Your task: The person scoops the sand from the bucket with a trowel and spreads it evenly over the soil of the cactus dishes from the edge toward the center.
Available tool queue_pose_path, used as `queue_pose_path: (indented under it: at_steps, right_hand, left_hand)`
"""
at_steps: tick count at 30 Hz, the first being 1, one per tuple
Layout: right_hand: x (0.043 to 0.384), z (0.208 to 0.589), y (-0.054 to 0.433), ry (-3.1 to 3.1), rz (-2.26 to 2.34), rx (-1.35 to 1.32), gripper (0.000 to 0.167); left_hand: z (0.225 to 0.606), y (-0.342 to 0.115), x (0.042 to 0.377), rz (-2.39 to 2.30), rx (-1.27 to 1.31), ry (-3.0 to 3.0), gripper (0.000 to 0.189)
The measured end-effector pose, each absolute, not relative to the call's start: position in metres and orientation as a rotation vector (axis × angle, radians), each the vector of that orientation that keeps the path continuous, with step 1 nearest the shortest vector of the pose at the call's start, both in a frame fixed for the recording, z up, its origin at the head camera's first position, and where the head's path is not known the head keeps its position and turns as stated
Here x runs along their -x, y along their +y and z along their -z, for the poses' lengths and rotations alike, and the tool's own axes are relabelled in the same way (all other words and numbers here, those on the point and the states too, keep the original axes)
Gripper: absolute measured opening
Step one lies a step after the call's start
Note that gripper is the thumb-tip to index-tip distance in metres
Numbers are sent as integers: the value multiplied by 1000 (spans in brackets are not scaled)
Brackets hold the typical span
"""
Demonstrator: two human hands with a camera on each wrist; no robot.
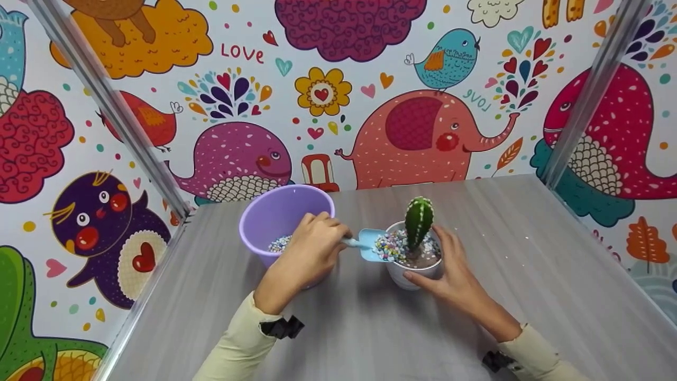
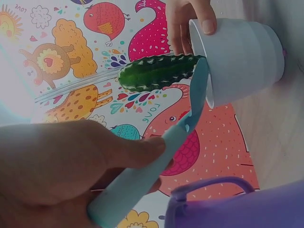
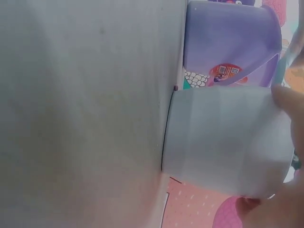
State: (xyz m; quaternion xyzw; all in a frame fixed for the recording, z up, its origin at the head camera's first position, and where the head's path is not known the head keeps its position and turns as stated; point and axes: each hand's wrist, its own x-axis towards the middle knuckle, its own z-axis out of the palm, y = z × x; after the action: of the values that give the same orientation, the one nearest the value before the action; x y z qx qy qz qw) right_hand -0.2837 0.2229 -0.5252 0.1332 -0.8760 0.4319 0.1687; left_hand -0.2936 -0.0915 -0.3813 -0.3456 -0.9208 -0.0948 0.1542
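My left hand (image 1: 312,246) grips the handle of a light blue scoop (image 2: 142,175), its blade at the rim of a white pot (image 1: 410,278). Multicoloured pebbles (image 1: 389,247) lie on the blade and run over into the pot. A green cactus (image 1: 419,222) stands upright in the pot, with pebbles and some brownish soil around its base. With thumb and fingers on opposite sides of the rim, my right hand (image 1: 457,275) holds the pot on the table. Left of the scoop is a purple bucket (image 1: 248,238) with more pebbles in the bottom, partly hidden by my left hand.
The grey table (image 1: 476,338) is bounded at the back by a wall (image 1: 328,148) printed with cartoon animals. Metal posts (image 1: 116,111) rise at both back corners. A few small bright specks (image 1: 508,257) lie right of the pot. The bucket's handle (image 2: 213,183) hangs on its side.
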Motion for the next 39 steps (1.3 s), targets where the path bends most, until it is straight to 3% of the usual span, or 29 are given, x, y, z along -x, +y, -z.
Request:
queue_pose_path:
  at_steps: [39]
  right_hand:
    - [281, 518, 226, -2579, -1156, -419, 116]
  left_hand:
    - [382, -98, 298, 240, 943, -2616, 12]
